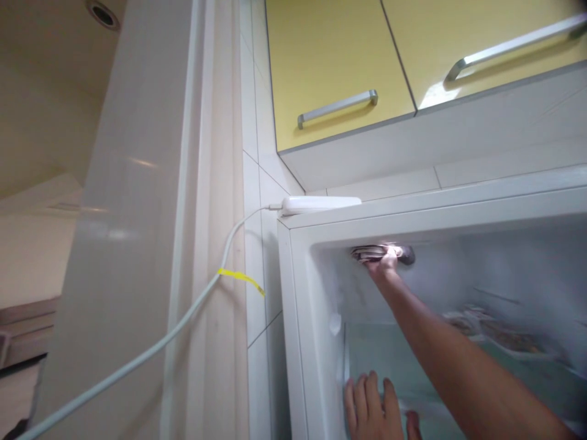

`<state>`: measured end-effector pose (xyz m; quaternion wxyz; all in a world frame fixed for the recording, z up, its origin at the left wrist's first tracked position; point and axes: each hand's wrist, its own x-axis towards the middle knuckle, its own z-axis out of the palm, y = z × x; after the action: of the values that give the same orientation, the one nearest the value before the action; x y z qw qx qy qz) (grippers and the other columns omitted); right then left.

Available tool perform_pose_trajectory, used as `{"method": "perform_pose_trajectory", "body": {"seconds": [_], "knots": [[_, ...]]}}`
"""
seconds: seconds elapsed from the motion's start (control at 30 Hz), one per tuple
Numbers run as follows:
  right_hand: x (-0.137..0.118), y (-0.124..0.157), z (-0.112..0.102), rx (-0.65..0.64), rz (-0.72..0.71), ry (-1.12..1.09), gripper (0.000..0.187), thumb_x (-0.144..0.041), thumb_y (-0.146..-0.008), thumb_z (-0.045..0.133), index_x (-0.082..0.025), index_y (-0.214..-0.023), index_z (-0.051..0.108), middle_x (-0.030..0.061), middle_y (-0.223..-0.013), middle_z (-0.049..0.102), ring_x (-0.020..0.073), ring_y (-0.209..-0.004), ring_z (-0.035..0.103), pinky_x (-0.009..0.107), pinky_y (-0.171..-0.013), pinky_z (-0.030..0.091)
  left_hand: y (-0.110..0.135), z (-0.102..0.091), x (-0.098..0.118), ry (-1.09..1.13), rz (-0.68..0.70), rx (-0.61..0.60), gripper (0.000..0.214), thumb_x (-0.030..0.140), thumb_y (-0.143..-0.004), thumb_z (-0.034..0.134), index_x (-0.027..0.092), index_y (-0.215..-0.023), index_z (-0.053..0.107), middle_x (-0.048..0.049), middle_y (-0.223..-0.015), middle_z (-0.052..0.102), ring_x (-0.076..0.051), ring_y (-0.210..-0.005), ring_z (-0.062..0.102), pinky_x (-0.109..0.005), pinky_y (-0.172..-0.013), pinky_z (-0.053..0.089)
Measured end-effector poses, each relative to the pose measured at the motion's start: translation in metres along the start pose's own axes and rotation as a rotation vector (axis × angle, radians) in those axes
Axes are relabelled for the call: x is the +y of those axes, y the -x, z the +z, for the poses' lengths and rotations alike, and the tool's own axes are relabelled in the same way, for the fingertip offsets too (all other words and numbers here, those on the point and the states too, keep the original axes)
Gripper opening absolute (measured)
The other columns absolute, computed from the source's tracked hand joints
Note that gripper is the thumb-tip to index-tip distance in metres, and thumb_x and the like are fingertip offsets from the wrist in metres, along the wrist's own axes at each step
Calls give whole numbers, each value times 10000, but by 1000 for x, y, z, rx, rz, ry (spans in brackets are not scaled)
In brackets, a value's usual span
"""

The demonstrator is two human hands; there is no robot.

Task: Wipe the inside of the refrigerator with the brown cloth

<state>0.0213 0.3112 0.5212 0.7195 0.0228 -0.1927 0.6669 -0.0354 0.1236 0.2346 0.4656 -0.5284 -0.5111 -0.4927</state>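
Observation:
My right arm stretches into an open refrigerator compartment (287, 305). High at its back left, my right hand (384, 264) is closed on a bunched, dark brownish cloth (367, 253), pressed up by the inner ceiling. A bright glow shows right beside the fingers. My left hand (373, 410) is at the bottom of the view, fingers stretched out and a little apart, by the front edge of a translucent glass-like shelf (371, 342). It holds nothing that I can see. Whether its palm touches the shelf is hidden.
Clear packs of food (513, 336) lie on the shelf to the right. On top of the fridge is a flat white device (318, 205) with a white cable (183, 321) and yellow tag (241, 276). Yellow cabinets (339, 55) hang above; a white door frame (215, 183) stands left.

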Motion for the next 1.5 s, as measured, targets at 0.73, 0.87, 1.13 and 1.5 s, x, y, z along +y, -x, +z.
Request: {"method": "perform_pose_trajectory", "body": {"seconds": [0.73,0.87,1.13,1.5], "knots": [[-109,289,101,-362,402,-94,269,-174,-809,418,-170,-996,612,95,-887,728,272,-908,685,509,-801,605,-29,-45,14,103,-53,-133,266,314,-905,537,242,-1122,674,-47,-1119,707,-236,-1115,602,-505,-1105,385],[-116,304,113,-360,481,-43,285,-93,-766,431,-135,-990,602,108,-903,714,235,-873,680,460,-819,612,-39,-56,15,83,-27,-177,259,279,-923,512,236,-1124,669,-45,-1121,705,-229,-1124,596,-488,-1109,376],[-150,260,99,-76,344,5,352,-55,-731,416,-156,-1018,594,80,-918,716,237,-936,674,532,-874,599,-43,-61,14,40,35,-188,249,288,-934,513,217,-1118,666,-44,-1122,701,-225,-1115,594,-480,-1107,376],[-266,195,26,102,-208,39,229,-164,-821,433,-209,-952,616,69,-1026,711,240,-992,656,607,-867,567,-46,-63,17,87,-12,-201,243,310,-933,524,238,-1109,676,-23,-1099,711,-223,-1098,595,-491,-1112,356]]}}
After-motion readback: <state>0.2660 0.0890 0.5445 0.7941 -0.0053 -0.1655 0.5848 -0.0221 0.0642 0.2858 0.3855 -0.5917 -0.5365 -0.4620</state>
